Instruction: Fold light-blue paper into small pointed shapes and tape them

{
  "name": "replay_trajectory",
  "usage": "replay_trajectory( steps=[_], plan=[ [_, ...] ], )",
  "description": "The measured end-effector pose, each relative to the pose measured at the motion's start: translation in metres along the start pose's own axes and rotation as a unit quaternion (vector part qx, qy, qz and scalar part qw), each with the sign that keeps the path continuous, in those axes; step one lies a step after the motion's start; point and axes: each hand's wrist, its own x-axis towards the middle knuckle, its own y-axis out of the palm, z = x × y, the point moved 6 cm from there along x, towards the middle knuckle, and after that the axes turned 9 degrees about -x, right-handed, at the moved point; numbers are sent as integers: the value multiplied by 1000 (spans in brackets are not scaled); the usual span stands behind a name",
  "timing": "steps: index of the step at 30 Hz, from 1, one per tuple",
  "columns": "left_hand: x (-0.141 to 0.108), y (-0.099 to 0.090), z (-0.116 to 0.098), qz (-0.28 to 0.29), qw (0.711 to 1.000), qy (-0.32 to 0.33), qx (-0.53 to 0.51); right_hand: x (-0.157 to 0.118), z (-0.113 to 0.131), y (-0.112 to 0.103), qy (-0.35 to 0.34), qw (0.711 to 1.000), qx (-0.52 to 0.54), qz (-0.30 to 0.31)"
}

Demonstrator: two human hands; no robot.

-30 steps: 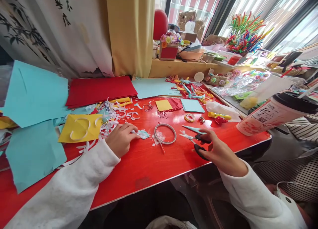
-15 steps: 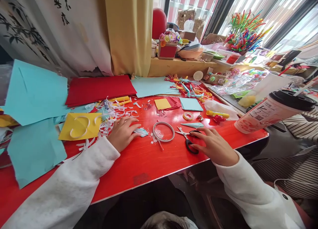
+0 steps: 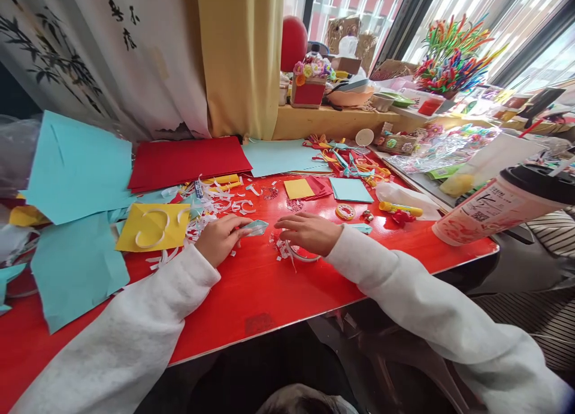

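My left hand (image 3: 218, 239) pinches a small folded piece of light-blue paper (image 3: 257, 227) between thumb and fingers, raised slightly off the red table (image 3: 233, 318). My right hand (image 3: 309, 231) holds nothing; its fingers stretch left toward that paper, apart from it. Beneath the right hand lies a ring of coiled pale strip (image 3: 306, 258), mostly covered. White paper scraps (image 3: 284, 250) are scattered beside the ring. The tip of a light-blue paper piece (image 3: 362, 228) shows past my right cuff. The scissors are hidden by my right arm.
Stacked blue squares (image 3: 351, 190), a yellow square (image 3: 298, 189), a tape roll (image 3: 345, 211) and a yellow glue stick (image 3: 401, 208) lie farther back. A lidded drink cup (image 3: 487, 207) stands at the right edge. Large blue sheets (image 3: 78, 270) and white paper curls (image 3: 211, 204) cover the left.
My right hand has left the scissors and moved left over the coiled ring. The left hand has picked up the folded blue paper from the table.
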Motion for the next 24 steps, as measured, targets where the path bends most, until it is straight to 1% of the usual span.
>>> replay_trajectory(
  steps=[1, 3, 6, 8, 10, 11, 13, 15, 18, 20, 24],
  plan=[
    [0, 0, 1, -1, 1000, -15, -7, 3, -2, 0, -7, 1000, 5, -4],
    [1, -1, 2, -9, 999, -42, 0, 5, -7, -5, 1, 999, 28, -21],
    [1, -3, 1, -17, 997, -65, 24, 3, -13, -14, 51, 990, 121, -58],
    [1, -3, 1, -20, 997, -73, 22, 0, -18, -23, 92, 968, 207, -103],
    [1, -4, 2, -26, 997, -72, 11, -4, -21, -31, 126, 944, 271, -142],
    [1, -4, 3, -28, 997, -68, 5, -6, -22, -34, 140, 935, 290, -151],
    [1, -3, 4, -27, 998, -54, -6, -8, -24, -39, 168, 924, 311, -144],
    [1, -2, 6, -23, 998, -50, -8, -11, -26, -43, 208, 915, 317, -138],
    [0, 1, 9, -6, 997, -75, -7, -15, -29, -52, 253, 908, 299, -150],
    [-1, 2, 7, 4, 996, -85, -12, -16, -27, -57, 258, 915, 274, -148],
    [-2, 4, -3, 15, 997, -69, -36, -16, -23, -66, 267, 935, 175, -155]
  ],
)
